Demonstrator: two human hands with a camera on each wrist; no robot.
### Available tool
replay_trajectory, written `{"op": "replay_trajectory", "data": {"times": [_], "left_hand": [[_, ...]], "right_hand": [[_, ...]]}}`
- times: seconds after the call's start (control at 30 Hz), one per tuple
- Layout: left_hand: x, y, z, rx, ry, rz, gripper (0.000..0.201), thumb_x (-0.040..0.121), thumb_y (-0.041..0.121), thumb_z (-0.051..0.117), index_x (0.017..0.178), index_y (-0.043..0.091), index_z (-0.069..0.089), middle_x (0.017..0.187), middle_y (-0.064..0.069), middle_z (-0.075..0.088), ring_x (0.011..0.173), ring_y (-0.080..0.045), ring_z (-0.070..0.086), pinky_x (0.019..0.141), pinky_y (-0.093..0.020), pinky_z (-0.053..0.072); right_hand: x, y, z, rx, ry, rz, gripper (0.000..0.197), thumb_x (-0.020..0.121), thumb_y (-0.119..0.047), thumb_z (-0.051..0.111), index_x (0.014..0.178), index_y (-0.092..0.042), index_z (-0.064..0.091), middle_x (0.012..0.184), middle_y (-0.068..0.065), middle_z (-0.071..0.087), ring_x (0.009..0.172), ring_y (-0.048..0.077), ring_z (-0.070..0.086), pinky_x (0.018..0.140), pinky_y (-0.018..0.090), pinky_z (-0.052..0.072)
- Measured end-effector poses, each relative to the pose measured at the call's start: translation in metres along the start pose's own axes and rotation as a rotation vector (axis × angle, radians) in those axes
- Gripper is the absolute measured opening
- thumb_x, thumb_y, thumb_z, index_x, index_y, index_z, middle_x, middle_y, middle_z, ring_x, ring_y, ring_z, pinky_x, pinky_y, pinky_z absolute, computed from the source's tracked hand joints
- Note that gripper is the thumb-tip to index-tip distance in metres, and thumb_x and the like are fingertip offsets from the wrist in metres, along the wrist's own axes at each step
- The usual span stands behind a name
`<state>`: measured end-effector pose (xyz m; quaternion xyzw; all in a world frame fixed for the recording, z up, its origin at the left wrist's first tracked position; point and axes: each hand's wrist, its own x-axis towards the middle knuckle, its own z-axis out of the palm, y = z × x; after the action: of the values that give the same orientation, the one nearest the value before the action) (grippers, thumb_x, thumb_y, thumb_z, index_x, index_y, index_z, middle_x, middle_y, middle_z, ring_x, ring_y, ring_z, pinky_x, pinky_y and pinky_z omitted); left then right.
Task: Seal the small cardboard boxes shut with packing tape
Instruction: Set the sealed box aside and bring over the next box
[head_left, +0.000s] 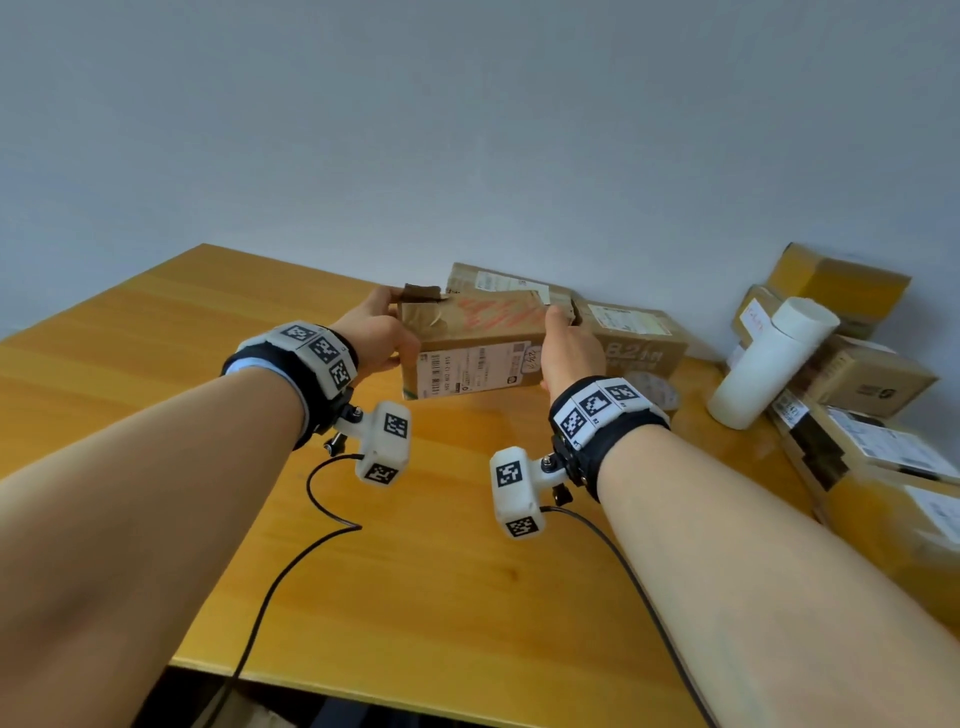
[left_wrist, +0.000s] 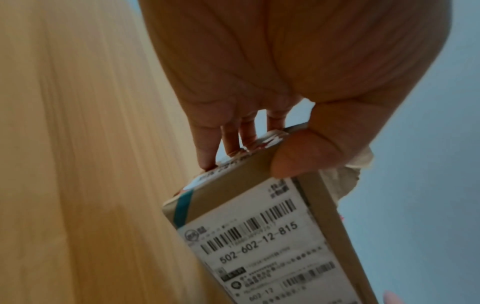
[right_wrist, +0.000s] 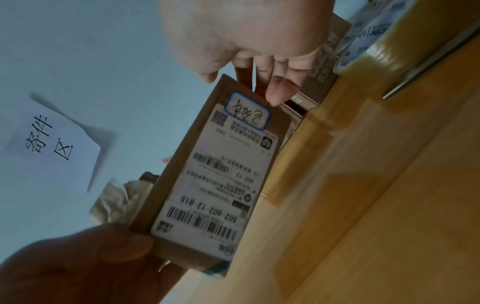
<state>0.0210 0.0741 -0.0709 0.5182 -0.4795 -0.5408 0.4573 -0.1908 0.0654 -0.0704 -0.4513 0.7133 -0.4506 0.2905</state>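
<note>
Small brown cardboard box (head_left: 470, 345) with a white shipping label on its near face, red scribble across its top and a torn dark flap (head_left: 420, 292) raised at its left end, lifted clear of the yellow wooden table (head_left: 415, 545) and held between both hands, apparently to bring it forward for closing. Gripped at the left end by the left hand (head_left: 376, 332), thumb (left_wrist: 301, 156) pressed on the labelled face and fingers (left_wrist: 207, 148) curled over the edge behind it. Held at the right end by the right hand (head_left: 566, 345), fingers (right_wrist: 279, 90) hooked over the upper right corner beside a handwritten sticker. Crumpled pale paper (right_wrist: 119, 197) bulging from the open left end, a likely reason for the level, two-handed hold: tipped, the filling could spill. Flaps not yet folded down, no tape applied to this box, so sealing judged still ahead.

Just behind and to the right of the held box, several more brown cardboard boxes (head_left: 636, 332) lined up against the grey-blue wall. Partly hidden behind the right wrist, what looks like a roll of clear packing tape (head_left: 657, 392), resting on the table within easy reach. Farther right, a white cylinder (head_left: 769, 364) leaning on a heap of further parcels (head_left: 862, 379). On the wall, seen only from the right wrist, a white paper sign (right_wrist: 52, 142) with black characters.
</note>
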Motion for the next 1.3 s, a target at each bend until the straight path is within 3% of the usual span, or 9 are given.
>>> {"op": "replay_trajectory", "data": {"times": [0.17, 0.3, 0.47, 0.57, 0.67, 0.87, 1.03, 1.17, 1.3], "left_hand": [[0.011, -0.014, 0.022, -0.005, -0.016, -0.032, 0.075, 0.072, -0.025, 0.049, 0.133, 0.019, 0.050, 0.115, -0.005, 0.062, 0.106, -0.029, 0.063, 0.091, -0.047, 0.057], [0.020, -0.029, 0.036, -0.114, 0.033, -0.108, 0.076, 0.075, -0.020, 0.047, 0.139, 0.020, 0.045, 0.128, -0.006, 0.060, 0.110, -0.029, 0.060, 0.092, -0.051, 0.055], [0.026, -0.031, 0.047, -0.262, 0.011, -0.031, 0.055, 0.078, -0.019, 0.054, 0.109, 0.024, 0.067, 0.140, -0.009, 0.046, 0.123, -0.028, 0.050, 0.083, -0.056, 0.053], [0.030, -0.029, 0.049, -0.379, -0.014, 0.000, 0.064, 0.077, -0.016, 0.049, 0.130, 0.019, 0.047, 0.114, -0.005, 0.054, 0.104, -0.023, 0.057, 0.074, -0.048, 0.052], [0.034, -0.033, 0.045, -0.345, -0.095, 0.038, 0.056, 0.062, -0.008, 0.058, 0.111, 0.017, 0.053, 0.125, -0.009, 0.060, 0.114, -0.033, 0.061, 0.087, -0.057, 0.053], [0.047, -0.049, 0.041, -0.326, -0.110, 0.133, 0.044, 0.062, -0.001, 0.067, 0.096, 0.024, 0.054, 0.113, 0.001, 0.057, 0.110, -0.024, 0.054, 0.082, -0.049, 0.053], [0.056, -0.058, 0.036, -0.254, -0.194, 0.171, 0.027, 0.071, 0.004, 0.071, 0.090, 0.019, 0.058, 0.115, -0.016, 0.062, 0.114, -0.034, 0.060, 0.094, -0.049, 0.051], [0.062, -0.055, 0.035, -0.201, -0.225, 0.188, 0.025, 0.072, 0.002, 0.069, 0.095, 0.009, 0.061, 0.107, -0.010, 0.068, 0.099, -0.029, 0.068, 0.090, -0.044, 0.057], [0.061, -0.054, 0.035, -0.162, -0.193, 0.190, 0.014, 0.076, 0.013, 0.071, 0.076, 0.013, 0.057, 0.105, 0.000, 0.071, 0.097, -0.020, 0.069, 0.093, -0.048, 0.053]], "right_hand": [[0.010, 0.018, -0.011, -0.149, 0.013, 0.022, 0.034, 0.107, -0.036, 0.043, 0.112, -0.009, 0.062, 0.095, 0.007, 0.065, 0.069, 0.018, 0.056, 0.051, 0.028, 0.033], [0.021, 0.026, -0.006, -0.275, 0.142, -0.062, 0.012, 0.096, -0.016, 0.057, 0.086, -0.020, 0.063, 0.084, 0.004, 0.060, 0.068, 0.023, 0.058, 0.048, 0.026, 0.039], [0.021, 0.010, 0.006, -0.184, 0.217, -0.328, 0.023, 0.094, -0.010, 0.058, 0.104, -0.029, 0.066, 0.116, -0.004, 0.064, 0.108, 0.019, 0.062, 0.095, 0.046, 0.054], [0.022, 0.008, 0.011, -0.079, 0.106, -0.378, 0.025, 0.098, -0.008, 0.052, 0.101, -0.028, 0.067, 0.109, -0.010, 0.066, 0.085, -0.005, 0.064, 0.085, 0.031, 0.056], [0.023, 0.014, 0.013, -0.041, 0.034, -0.377, 0.023, 0.101, -0.011, 0.054, 0.103, -0.029, 0.069, 0.101, -0.017, 0.066, 0.072, -0.028, 0.055, 0.076, 0.021, 0.052], [0.023, 0.025, 0.013, -0.014, -0.129, -0.406, 0.017, 0.099, -0.024, 0.060, 0.097, -0.038, 0.069, 0.094, -0.015, 0.072, 0.095, 0.005, 0.069, 0.091, 0.040, 0.059], [0.021, 0.032, 0.004, -0.034, -0.248, -0.472, 0.017, 0.098, -0.043, 0.062, 0.105, -0.035, 0.074, 0.101, -0.015, 0.072, 0.099, 0.005, 0.066, 0.094, 0.039, 0.056], [0.022, 0.028, 0.002, -0.119, -0.359, -0.489, 0.006, 0.093, -0.035, 0.073, 0.097, -0.039, 0.071, 0.112, -0.012, 0.065, 0.096, 0.001, 0.062, 0.087, 0.025, 0.053], [0.026, 0.025, 0.005, -0.156, -0.353, -0.485, 0.006, 0.091, -0.031, 0.077, 0.090, -0.035, 0.072, 0.108, -0.008, 0.069, 0.094, 0.007, 0.065, 0.088, 0.033, 0.056]]}}
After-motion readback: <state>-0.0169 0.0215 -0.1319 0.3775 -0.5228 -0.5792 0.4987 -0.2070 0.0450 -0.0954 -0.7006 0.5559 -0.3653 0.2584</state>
